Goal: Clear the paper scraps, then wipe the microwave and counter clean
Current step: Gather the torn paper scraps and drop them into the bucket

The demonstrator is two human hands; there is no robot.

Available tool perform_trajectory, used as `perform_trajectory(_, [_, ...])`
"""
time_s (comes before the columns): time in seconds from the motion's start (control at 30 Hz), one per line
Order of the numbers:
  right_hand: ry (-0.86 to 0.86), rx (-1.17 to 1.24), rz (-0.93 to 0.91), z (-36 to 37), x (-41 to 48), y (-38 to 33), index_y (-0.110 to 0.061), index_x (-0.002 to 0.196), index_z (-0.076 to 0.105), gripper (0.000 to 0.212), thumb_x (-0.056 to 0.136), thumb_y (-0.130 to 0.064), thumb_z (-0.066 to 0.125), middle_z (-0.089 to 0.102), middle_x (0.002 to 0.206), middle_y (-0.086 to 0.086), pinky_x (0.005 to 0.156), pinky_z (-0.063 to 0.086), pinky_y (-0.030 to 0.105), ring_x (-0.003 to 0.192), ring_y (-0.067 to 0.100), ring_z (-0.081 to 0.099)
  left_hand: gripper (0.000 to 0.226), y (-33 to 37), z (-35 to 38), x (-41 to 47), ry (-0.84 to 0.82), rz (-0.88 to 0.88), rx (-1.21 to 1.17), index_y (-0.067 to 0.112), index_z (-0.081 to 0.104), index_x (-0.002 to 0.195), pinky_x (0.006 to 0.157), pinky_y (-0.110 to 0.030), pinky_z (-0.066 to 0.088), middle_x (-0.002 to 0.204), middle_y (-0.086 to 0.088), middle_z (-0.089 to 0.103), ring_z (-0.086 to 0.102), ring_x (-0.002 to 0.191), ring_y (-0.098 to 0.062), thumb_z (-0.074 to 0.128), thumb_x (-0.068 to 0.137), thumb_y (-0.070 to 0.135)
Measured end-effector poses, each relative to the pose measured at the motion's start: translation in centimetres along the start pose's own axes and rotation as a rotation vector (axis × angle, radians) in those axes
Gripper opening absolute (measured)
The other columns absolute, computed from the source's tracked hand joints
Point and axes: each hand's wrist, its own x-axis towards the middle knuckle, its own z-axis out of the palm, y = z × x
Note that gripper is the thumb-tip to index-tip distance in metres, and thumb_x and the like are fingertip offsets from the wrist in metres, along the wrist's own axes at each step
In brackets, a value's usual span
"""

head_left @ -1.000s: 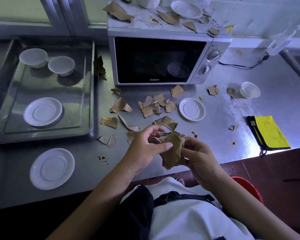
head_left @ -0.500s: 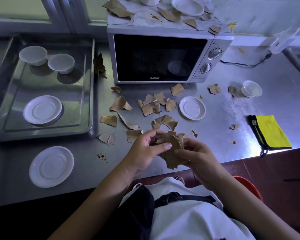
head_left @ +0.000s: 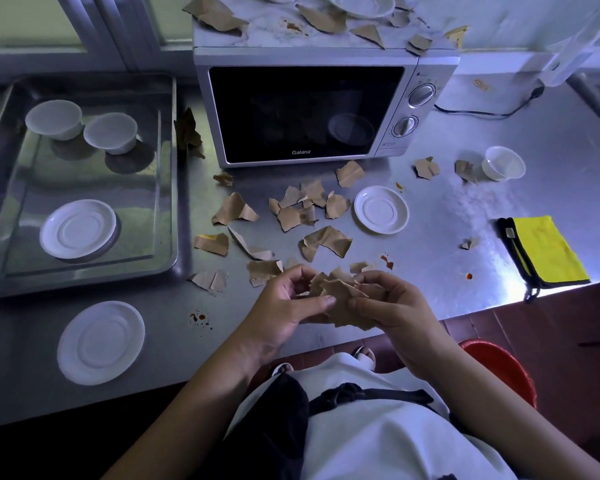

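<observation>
A bunch of brown paper scraps [head_left: 340, 299] sits between my two hands above the counter's front edge. My right hand [head_left: 392, 310] grips the bunch from the right, and my left hand [head_left: 284, 306] pinches its left side with thumb and fingers. Several more brown scraps [head_left: 303, 211] lie loose on the steel counter [head_left: 447, 220] in front of the silver microwave [head_left: 305, 112]. Other scraps [head_left: 323, 20] and a white saucer [head_left: 361, 1] lie on the microwave's top. A yellow cloth [head_left: 544, 251] lies at the counter's right front edge.
A steel tray [head_left: 167, 188] at the left holds two upturned white bowls and a saucer. Two white saucers [head_left: 101, 342] [head_left: 381, 209] and a small white bowl [head_left: 503, 162] stand on the counter. Reddish sauce spots [head_left: 200, 317] mark it. A red bucket [head_left: 499, 368] stands on the floor at right.
Both hands have kept the bunch of scraps and shifted it slightly forward over the counter edge. My left fingers have loosened and moved along the bunch's left side.
</observation>
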Motion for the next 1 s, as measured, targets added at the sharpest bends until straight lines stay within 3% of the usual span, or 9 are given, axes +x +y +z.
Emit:
perform_trajectory(0.1, [-0.029,0.044,-0.019,-0.1,0.1,-0.1,-0.004,0.107,0.064,0.029,0.082,0.011,0.067,0.074,0.095,0.021,0.073,0.057,0.039,0.079,0.035,0.070,0.022,-0.1,-0.1,0.0,0.036,0.004,0.007,0.012,0.064,0.088,0.077,-0.039,0.059,0.087,-0.009,0.068,0.069,0.086,-0.024,0.080,0.073,0.012])
perform_trajectory(0.27, [-0.025,0.028,0.001,-0.1,0.1,-0.1,-0.001,0.104,0.069,0.024,0.080,-0.001,0.070,0.074,0.101,0.018,0.083,0.054,0.034,0.087,0.024,0.069,0.025,-0.1,-0.3,-0.3,0.042,0.028,0.022,0.024,0.059,0.073,0.056,-0.011,0.049,0.072,0.008,0.063,0.064,0.067,-0.003,0.072,0.080,0.004])
perform_trajectory(0.43, [0.006,0.004,-0.016,-0.4,-0.1,0.0,0.001,0.100,0.071,0.016,0.086,0.004,0.065,0.073,0.101,0.023,0.087,0.051,0.040,0.085,0.026,0.067,0.021,-0.2,-0.7,-0.2,-0.043,0.042,-0.005,0.019,0.059,0.075,0.079,-0.036,0.059,0.088,-0.013,0.063,0.067,0.086,-0.024,0.079,0.076,0.011])
perform_trajectory(0.57, [-0.014,-0.006,-0.046,-0.6,-0.2,0.0,0.002,0.097,0.073,0.016,0.086,0.009,0.063,0.075,0.091,0.018,0.071,0.054,0.021,0.076,0.020,0.070,0.018,-0.5,-0.7,0.0,-0.090,0.022,0.075,0.016,0.060,0.080,0.071,-0.024,0.053,0.078,-0.005,0.062,0.062,0.076,-0.019,0.077,0.080,0.008])
perform_trajectory(0.7, [0.004,-0.032,-0.054,-0.9,-0.3,0.0,0.005,0.097,0.072,0.016,0.087,0.011,0.061,0.074,0.093,0.022,0.069,0.054,0.020,0.077,0.023,0.071,0.037,1.6,-3.7,0.0,-0.253,-0.102,0.109,0.014,0.066,0.110,0.090,-0.031,0.053,0.110,-0.009,0.069,0.066,0.107,-0.026,0.083,0.076,0.018])
perform_trajectory(0.8, [0.074,-0.024,-0.037,-1.2,-0.3,0.1,0.003,0.098,0.072,0.018,0.087,0.011,0.060,0.074,0.094,0.021,0.068,0.055,0.021,0.077,0.022,0.070,0.031,2.9,-8.1,0.3,0.126,-0.070,0.295,0.028,0.070,0.105,0.079,-0.028,0.058,0.106,-0.001,0.072,0.069,0.100,-0.021,0.081,0.075,0.030])
perform_trajectory(0.87, [0.134,-0.025,-0.020,-1.5,-0.2,0.4,0.001,0.100,0.072,0.019,0.087,0.009,0.061,0.073,0.097,0.022,0.073,0.057,0.031,0.084,0.031,0.068,0.020,2.7,-11.2,0.6,0.479,-0.120,0.666,0.032,0.067,0.099,0.070,-0.029,0.054,0.103,0.005,0.071,0.068,0.091,-0.020,0.077,0.081,0.030])
perform_trajectory(0.93, [0.179,-0.039,0.004,-1.6,-0.1,0.7,0.000,0.103,0.072,0.020,0.088,0.007,0.061,0.071,0.101,0.025,0.089,0.053,0.049,0.096,0.045,0.064,0.025,1.5,-14.1,0.9,0.610,-0.201,1.014,0.030,0.065,0.107,0.071,-0.032,0.047,0.112,0.006,0.067,0.063,0.095,-0.018,0.075,0.084,0.026])
perform_trajectory(1.0, [0.201,-0.039,0.017,-1.7,0.0,0.9,0.000,0.104,0.072,0.019,0.089,0.006,0.062,0.070,0.103,0.026,0.097,0.049,0.055,0.103,0.049,0.061,0.036,0.1,-15.9,1.2,0.610,-0.244,1.170,0.026,0.063,0.119,0.077,-0.033,0.046,0.122,0.000,0.065,0.061,0.102,-0.021,0.073,0.084,0.024])
